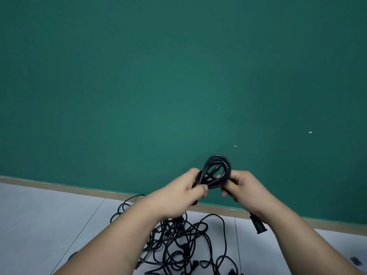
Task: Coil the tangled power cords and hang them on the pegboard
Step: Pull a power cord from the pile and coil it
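A black power cord wound into a small coil (pixel 217 169) is held up in front of the green wall. My left hand (pixel 186 192) grips the coil's left side, fingers curled round the strands. My right hand (pixel 243 187) grips the right side of the same coil. One plug end (pixel 258 224) of the cord hangs down below my right wrist. A tangled heap of black cords (pixel 184 241) lies on the floor beneath my forearms. No pegboard is in view.
A plain green wall (pixel 178 86) fills most of the view, with a tan baseboard (pixel 59 188) along its foot. The floor (pixel 49 225) is light grey tile. A small dark object (pixel 355 261) lies at the lower right edge.
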Motion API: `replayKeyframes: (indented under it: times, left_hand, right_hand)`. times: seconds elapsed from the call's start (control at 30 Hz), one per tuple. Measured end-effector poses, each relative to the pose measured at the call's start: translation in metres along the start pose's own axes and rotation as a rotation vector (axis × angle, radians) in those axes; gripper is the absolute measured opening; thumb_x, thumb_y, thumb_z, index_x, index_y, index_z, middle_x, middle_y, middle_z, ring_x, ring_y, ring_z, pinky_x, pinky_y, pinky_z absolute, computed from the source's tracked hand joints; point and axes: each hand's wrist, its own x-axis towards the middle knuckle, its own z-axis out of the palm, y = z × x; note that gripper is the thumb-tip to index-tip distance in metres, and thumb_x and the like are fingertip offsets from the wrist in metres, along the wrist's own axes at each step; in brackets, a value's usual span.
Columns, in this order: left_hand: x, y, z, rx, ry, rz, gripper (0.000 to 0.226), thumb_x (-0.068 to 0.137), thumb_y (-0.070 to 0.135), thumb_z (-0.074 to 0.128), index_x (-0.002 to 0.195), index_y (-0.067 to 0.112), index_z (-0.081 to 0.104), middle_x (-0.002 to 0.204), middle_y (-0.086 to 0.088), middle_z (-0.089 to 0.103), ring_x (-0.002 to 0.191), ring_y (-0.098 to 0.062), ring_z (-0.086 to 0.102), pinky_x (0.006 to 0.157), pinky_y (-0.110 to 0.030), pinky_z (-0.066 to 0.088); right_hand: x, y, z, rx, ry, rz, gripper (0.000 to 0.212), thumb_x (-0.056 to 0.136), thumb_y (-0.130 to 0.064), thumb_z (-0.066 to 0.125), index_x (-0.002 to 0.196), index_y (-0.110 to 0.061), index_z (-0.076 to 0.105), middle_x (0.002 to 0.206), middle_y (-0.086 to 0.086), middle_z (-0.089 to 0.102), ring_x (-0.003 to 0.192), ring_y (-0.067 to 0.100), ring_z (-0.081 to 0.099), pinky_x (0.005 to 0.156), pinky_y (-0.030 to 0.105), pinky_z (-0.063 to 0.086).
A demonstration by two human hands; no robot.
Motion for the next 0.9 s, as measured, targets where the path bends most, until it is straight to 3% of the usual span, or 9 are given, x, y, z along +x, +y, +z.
replayKeyframes:
  times: [0.1,0.2,0.3,0.43,0.57,0.7,0.8,0.9]
  left_hand:
    - [0.005,-0.017,-0.009,0.031,0.158,-0.081,0.023,0.098,0.042,0.053,0.110,0.023,0.051,0.096,-0.004,0.066,0.077,-0.017,0.052,0.076,-0.047,0.050]
    - [0.009,-0.030,-0.013,0.214,0.263,-0.140,0.014,0.108,0.036,0.050,0.110,0.023,0.046,0.101,-0.010,0.066,0.082,-0.020,0.057,0.086,-0.048,0.052]
    - [0.011,-0.030,-0.014,0.348,0.323,-0.159,0.014,0.110,0.035,0.042,0.112,0.022,0.042,0.103,-0.005,0.064,0.094,-0.027,0.063,0.091,-0.050,0.053]
    - [0.010,-0.022,-0.012,0.528,0.200,-0.207,0.013,0.108,0.032,0.040,0.103,0.020,0.038,0.095,-0.006,0.056,0.081,-0.023,0.054,0.077,-0.044,0.050]
    - [0.009,-0.017,-0.001,0.755,-0.001,-0.197,0.021,0.100,0.027,0.054,0.112,0.018,0.040,0.121,-0.006,0.050,0.121,-0.027,0.048,0.106,-0.045,0.044]
    - [0.008,-0.015,0.014,0.953,-0.147,-0.082,0.037,0.106,0.046,0.055,0.127,0.017,0.048,0.128,-0.009,0.054,0.124,-0.028,0.048,0.107,-0.041,0.039]
    - [0.005,-0.009,0.021,0.997,-0.209,0.006,0.041,0.104,0.047,0.059,0.131,0.016,0.055,0.124,-0.009,0.058,0.122,-0.029,0.051,0.105,-0.041,0.042]
    - [-0.003,0.005,0.010,0.896,-0.187,0.128,0.032,0.100,0.047,0.066,0.117,0.020,0.060,0.113,0.000,0.060,0.115,-0.022,0.053,0.099,-0.039,0.045]
  right_hand:
    - [-0.001,-0.006,0.016,-0.396,-0.040,-0.111,0.021,0.109,-0.031,0.055,0.097,-0.037,0.072,0.066,-0.007,0.067,0.050,0.006,0.048,0.053,0.021,0.038]
    - [-0.004,-0.011,0.036,-0.620,-0.127,-0.145,0.022,0.109,-0.024,0.050,0.118,-0.037,0.064,0.077,-0.002,0.068,0.066,0.016,0.061,0.067,0.035,0.052]
    - [-0.007,-0.015,0.049,-0.862,-0.162,-0.205,0.024,0.101,-0.012,0.055,0.112,-0.033,0.055,0.081,-0.007,0.061,0.075,0.022,0.062,0.069,0.040,0.055]
    - [-0.017,-0.029,0.043,-1.052,-0.189,-0.271,0.016,0.106,-0.020,0.051,0.095,-0.030,0.047,0.084,-0.010,0.049,0.075,0.023,0.054,0.065,0.038,0.043]
    - [-0.027,-0.044,0.029,-1.180,-0.118,-0.356,0.009,0.104,-0.024,0.055,0.102,-0.030,0.061,0.091,-0.008,0.047,0.085,0.022,0.063,0.066,0.035,0.040]
    - [-0.027,-0.049,0.013,-1.216,-0.026,-0.416,0.027,0.108,-0.052,0.046,0.116,-0.038,0.067,0.106,-0.010,0.060,0.106,0.018,0.057,0.078,0.035,0.033]
    - [-0.020,-0.037,-0.003,-1.021,0.068,-0.425,0.035,0.092,-0.071,0.058,0.104,-0.041,0.073,0.096,-0.017,0.070,0.094,0.012,0.056,0.079,0.033,0.038]
    - [-0.019,-0.019,-0.020,-0.678,0.074,-0.375,0.040,0.078,-0.079,0.065,0.089,-0.042,0.076,0.082,-0.022,0.070,0.082,0.004,0.060,0.072,0.033,0.048]
